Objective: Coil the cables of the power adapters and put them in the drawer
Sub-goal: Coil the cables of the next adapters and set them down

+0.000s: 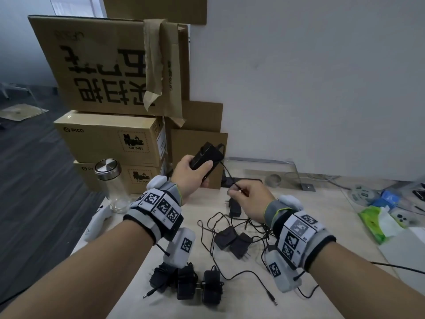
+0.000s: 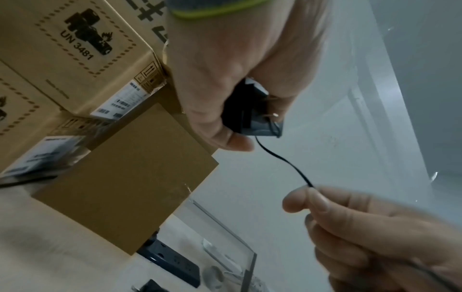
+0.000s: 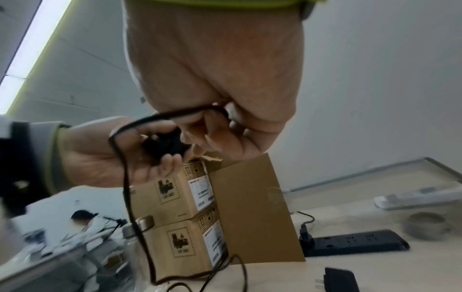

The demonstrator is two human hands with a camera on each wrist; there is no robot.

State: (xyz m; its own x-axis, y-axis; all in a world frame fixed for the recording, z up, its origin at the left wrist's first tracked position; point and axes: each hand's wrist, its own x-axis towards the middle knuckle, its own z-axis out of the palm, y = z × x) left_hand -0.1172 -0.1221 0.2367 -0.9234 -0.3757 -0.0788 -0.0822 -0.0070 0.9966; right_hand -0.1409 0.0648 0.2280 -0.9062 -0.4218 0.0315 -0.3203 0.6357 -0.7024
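My left hand [image 1: 192,177] grips a black power adapter [image 1: 207,155] and holds it raised above the desk, in front of the boxes. Its thin black cable [image 1: 227,172] runs down to my right hand [image 1: 249,200], which pinches it between thumb and fingers. The left wrist view shows the adapter [image 2: 252,110] in my fingers and the cable [image 2: 282,160] stretched to the other hand [image 2: 350,223]. In the right wrist view the cable [image 3: 127,189] hangs in a loop down to the desk. Several more adapters lie on the desk: tangled ones [image 1: 232,240] in the middle, coiled ones [image 1: 186,284] near the front edge. No drawer is visible.
Stacked cardboard boxes [image 1: 110,139] stand at the back left beside a glass bottle with a steel lid [image 1: 110,183]. A black power strip [image 3: 355,243] lies by the wall. A white controller [image 1: 96,224] sits at the left edge; a tissue pack [image 1: 379,222] and clutter lie right.
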